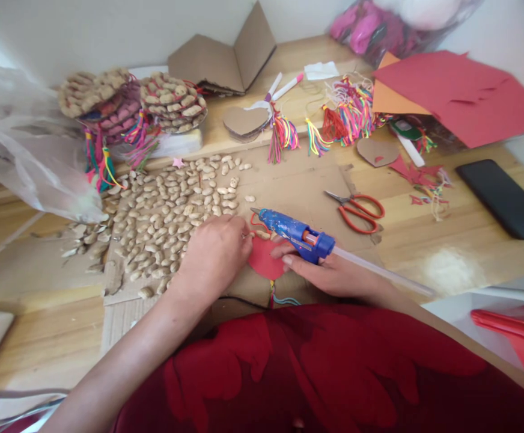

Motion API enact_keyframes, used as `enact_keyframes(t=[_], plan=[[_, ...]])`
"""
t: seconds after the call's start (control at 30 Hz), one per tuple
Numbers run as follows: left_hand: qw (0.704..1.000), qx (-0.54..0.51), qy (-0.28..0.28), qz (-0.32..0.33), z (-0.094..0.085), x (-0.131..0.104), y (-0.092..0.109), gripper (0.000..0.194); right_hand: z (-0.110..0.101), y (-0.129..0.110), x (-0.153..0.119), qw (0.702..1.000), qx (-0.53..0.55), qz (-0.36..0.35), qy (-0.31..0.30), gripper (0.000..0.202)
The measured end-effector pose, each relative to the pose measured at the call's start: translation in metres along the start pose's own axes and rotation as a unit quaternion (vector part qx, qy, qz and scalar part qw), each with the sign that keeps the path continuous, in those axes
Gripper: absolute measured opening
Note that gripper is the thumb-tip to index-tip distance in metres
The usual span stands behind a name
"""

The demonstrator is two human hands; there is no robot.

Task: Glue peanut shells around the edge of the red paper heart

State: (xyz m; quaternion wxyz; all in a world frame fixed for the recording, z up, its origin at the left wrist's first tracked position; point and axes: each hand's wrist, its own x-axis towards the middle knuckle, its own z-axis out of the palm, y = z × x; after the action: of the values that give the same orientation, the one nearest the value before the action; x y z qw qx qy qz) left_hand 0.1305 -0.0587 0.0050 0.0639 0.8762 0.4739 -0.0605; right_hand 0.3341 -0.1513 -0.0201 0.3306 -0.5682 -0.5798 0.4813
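My right hand (pixel 325 270) is wrapped round a blue hot glue gun (pixel 284 227), whose nozzle points left and whose clear glue stick trails out behind. Beneath the gun lies a red paper piece (pixel 262 258) with a red cord loop at its top and a tassel (pixel 271 293) at its lower edge. One or more peanuts (pixel 262 234) sit along its upper part. My left hand (pixel 219 249) is closed in a pinch at the left edge of the red piece, close to the nozzle. What its fingertips hold is hidden.
Many loose peanuts (pixel 167 207) cover the cardboard sheet (pixel 298 186) on the left. Red-handled scissors (pixel 359 210) lie to the right, with a black phone (pixel 505 198) beyond. Stacked peanut-covered pieces (pixel 172 102), cardboard hearts (pixel 246 120), tassels (pixel 347 114) and red paper (pixel 473 96) stand behind.
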Motion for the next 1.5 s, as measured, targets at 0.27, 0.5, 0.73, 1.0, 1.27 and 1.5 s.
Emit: enact_keyframes(t=[0.27, 0.5, 0.73, 1.0, 1.27, 1.5], plan=[[1.0, -0.006, 0.024, -0.006, -0.002, 0.0, 0.001, 0.021, 0.0, -0.001, -0.001, 0.999, 0.05, 0.008, -0.007, 0.016], [0.999, -0.037, 0.025, -0.004, -0.001, 0.001, 0.0, 0.022, 0.001, 0.002, -0.001, 0.997, 0.073, 0.014, 0.002, 0.017], [0.998, -0.06, 0.021, -0.007, 0.0, 0.005, 0.0, 0.022, 0.001, 0.002, -0.001, 0.998, 0.06, 0.019, -0.004, 0.02], [0.997, -0.069, 0.028, -0.001, 0.0, 0.008, 0.001, 0.021, 0.002, 0.004, -0.001, 0.997, 0.07, 0.017, 0.0, 0.019], [0.99, -0.131, 0.052, -0.008, 0.008, 0.009, -0.004, 0.019, 0.0, 0.004, -0.001, 0.998, 0.062, 0.015, -0.009, 0.021], [0.986, -0.154, 0.052, -0.024, 0.01, 0.011, -0.003, 0.016, 0.0, 0.004, 0.0, 0.997, 0.074, 0.027, -0.019, 0.021]])
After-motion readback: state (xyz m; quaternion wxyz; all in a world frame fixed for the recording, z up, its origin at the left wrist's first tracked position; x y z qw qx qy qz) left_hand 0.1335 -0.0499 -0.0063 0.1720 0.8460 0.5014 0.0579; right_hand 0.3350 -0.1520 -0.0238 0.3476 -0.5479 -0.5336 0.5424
